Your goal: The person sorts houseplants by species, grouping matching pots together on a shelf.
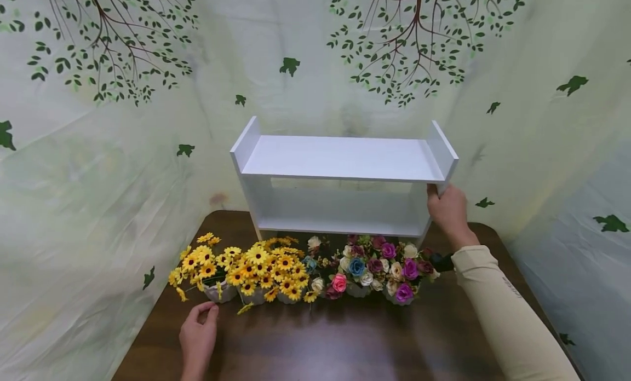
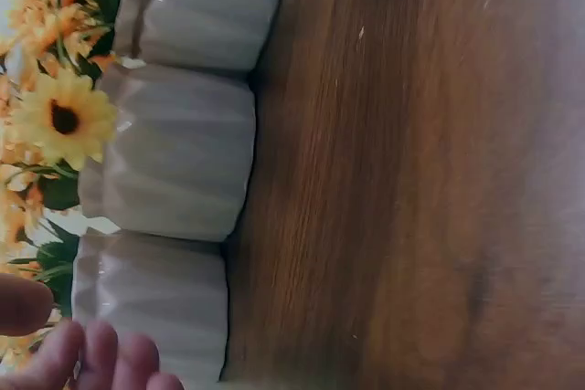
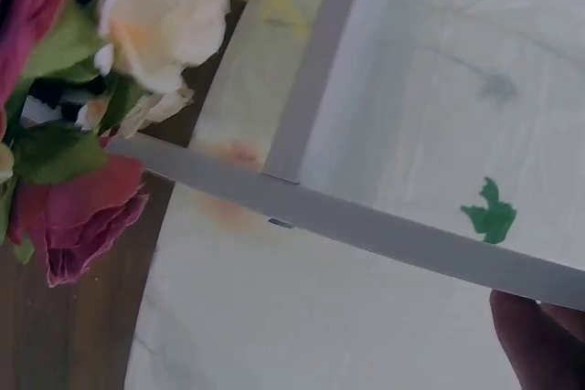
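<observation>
A white two-tier shelf (image 1: 340, 156) stands at the back of the table. My right hand (image 1: 448, 208) grips its right side panel just under the upper board; in the right wrist view fingertips (image 3: 526, 331) show at the panel's edge. At the front left, my left hand (image 1: 199, 334) is beside the leftmost pot (image 1: 220, 291) of yellow flowers, fingers loosely bent and nothing in them. The left wrist view shows these fingers (image 2: 96, 349) overlapping the nearest pale ribbed pot (image 2: 155, 289).
A row of potted flowers lines the shelf's front: yellow daisy-like ones (image 1: 268, 266) on the left, mixed roses (image 1: 374, 266) on the right. All stand on a dark brown wooden table (image 1: 315, 342). Behind hangs a pale leaf-printed cloth (image 1: 236, 58).
</observation>
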The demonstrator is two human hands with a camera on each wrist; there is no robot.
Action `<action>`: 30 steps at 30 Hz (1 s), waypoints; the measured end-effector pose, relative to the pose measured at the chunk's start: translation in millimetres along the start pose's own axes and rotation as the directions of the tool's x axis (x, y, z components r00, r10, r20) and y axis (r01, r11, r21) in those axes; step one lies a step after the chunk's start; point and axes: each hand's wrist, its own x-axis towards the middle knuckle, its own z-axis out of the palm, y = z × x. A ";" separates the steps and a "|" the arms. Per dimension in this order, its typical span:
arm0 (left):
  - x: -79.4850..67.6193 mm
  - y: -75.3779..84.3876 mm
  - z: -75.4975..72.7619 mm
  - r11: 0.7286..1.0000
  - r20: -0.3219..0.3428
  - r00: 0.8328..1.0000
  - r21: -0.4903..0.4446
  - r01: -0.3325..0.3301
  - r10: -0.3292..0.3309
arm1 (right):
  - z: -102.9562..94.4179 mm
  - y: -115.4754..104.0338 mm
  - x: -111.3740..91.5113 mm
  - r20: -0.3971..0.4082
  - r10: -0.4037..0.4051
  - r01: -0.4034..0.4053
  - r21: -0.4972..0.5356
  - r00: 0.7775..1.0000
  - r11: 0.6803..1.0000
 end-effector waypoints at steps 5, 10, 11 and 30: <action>21.9 -2.8 9.1 0.994 0.047 0.999 0.109 -0.004 -0.001 | 0.8 3.0 0.2 0.001 -0.037 0.037 -0.009 0.999 0.999; 45.0 -6.7 9.1 0.969 0.140 0.990 0.238 -0.058 0.025 | 1.3 2.4 -2.5 0.001 -0.039 0.039 -0.006 0.999 0.999; 48.2 -6.6 8.3 0.966 0.152 0.988 0.249 -0.070 0.033 | 1.7 2.0 -2.8 0.002 -0.044 0.044 -0.005 0.999 0.999; 92.6 -14.3 8.3 0.963 0.391 0.885 -0.014 -0.269 0.253 | 4.5 -1.2 -3.4 0.015 -0.036 0.036 -0.016 0.999 0.999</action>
